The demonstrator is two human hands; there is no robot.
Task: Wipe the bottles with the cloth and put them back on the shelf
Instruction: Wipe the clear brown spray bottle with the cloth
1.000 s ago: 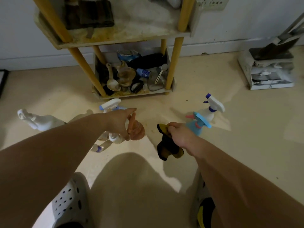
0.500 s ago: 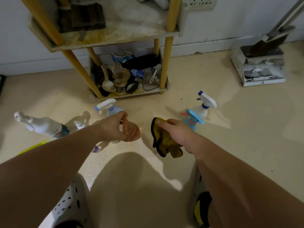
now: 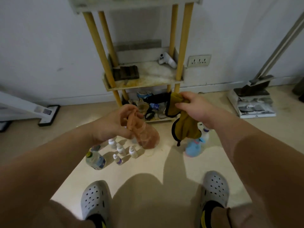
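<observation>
The left hand [image 3: 113,124] grips an orange spray bottle [image 3: 144,135] by its neck, tilted: nozzle up-left, base down-right. The right hand [image 3: 195,109] clutches a yellow cloth [image 3: 184,127] hanging just right, above floor bottles [image 3: 121,150], near the shelf [image 3: 148,79].

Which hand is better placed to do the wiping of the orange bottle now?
The right hand. It already grips the yellow cloth, which hangs just beside the orange spray bottle. The left hand is occupied holding that bottle by its neck, so it should only steady it.
</observation>
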